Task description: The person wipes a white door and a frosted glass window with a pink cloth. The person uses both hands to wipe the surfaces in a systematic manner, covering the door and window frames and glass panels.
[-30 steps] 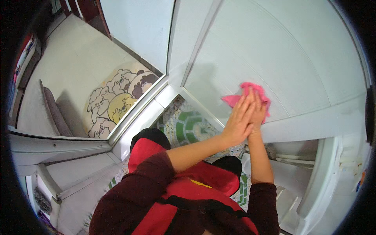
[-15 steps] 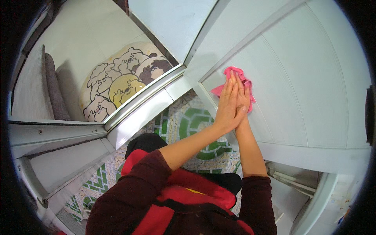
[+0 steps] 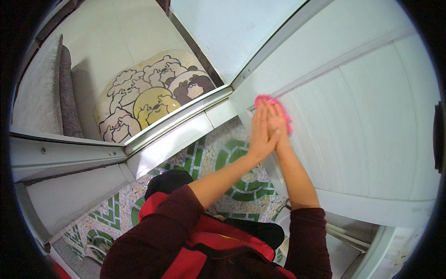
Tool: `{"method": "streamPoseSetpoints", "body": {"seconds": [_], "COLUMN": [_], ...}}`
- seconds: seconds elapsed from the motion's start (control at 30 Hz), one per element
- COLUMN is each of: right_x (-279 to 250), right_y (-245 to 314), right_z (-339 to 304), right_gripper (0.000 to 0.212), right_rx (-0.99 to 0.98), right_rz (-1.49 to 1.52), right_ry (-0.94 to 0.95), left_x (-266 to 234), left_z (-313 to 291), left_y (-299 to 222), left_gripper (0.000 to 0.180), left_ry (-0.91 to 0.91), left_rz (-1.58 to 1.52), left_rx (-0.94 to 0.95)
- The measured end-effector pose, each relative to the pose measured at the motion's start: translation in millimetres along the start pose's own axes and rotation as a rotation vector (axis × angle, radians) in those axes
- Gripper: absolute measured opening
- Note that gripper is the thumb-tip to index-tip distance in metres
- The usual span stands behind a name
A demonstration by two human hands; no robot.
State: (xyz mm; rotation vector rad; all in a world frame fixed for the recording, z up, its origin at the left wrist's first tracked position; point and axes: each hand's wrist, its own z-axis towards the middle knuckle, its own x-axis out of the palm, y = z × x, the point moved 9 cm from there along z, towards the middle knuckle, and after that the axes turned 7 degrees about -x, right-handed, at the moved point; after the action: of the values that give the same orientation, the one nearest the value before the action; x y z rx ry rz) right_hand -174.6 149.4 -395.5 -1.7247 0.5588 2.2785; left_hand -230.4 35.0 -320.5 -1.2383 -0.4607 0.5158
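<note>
White door point(image 3: 350, 125): wiping appears unfinished; areas done or remaining indeterminable. Pink cloth point(image 3: 287, 115) at door's left end, pressed under flat right hand point(image 3: 279, 124); left hand point(image 3: 262, 132) overlaps it, unclenched.

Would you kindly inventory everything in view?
Door: one, white, right
Cloth: one, pink, against the door
Mat: one, cream, yellow, brown, upper left
Wall: one, pale blue, top centre
Patterned floor: one, green and white, centre
Sill: one, white, between mat and patterned floor
Pale floor: one, beige, upper left
Grey furnishing: count unclear, grey, left edge
White fittings: count unclear, white, lower right
Clothing: count unclear, maroon, red, black, lower centre
Right hand: one, bare, on the cloth
Left hand: one, bare, partly over the right hand
</note>
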Motion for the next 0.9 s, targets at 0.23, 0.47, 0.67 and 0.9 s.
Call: {"method": "streamPoseSetpoints", "body": {"seconds": [0.23, 0.47, 0.67, 0.9], "right_x": [-222, -95, 89, 135], "right_y": [139, 96, 61, 59], "right_z": [109, 112, 74, 13], "right_gripper": [0.04, 0.053, 0.059, 0.061], "right_rx": [-0.209, -0.222, -0.415, -0.464], "right_rz": [-0.783, -0.416, -0.962, -0.925], "right_ry": [-0.456, -0.059, 0.449, 0.634], "left_x": [-24, -27, -39, -13], "left_z": [73, 74, 51, 5], "left_y": [-133, -22, 119, 187], "left_gripper": [0.067, 0.07, 0.069, 0.077], "left_ry": [-0.09, -0.205, -0.147, -0.032], "left_rz": [-0.033, 0.097, 0.086, -0.042], "left_rx": [0.388, 0.121, -0.204, -0.448]}}
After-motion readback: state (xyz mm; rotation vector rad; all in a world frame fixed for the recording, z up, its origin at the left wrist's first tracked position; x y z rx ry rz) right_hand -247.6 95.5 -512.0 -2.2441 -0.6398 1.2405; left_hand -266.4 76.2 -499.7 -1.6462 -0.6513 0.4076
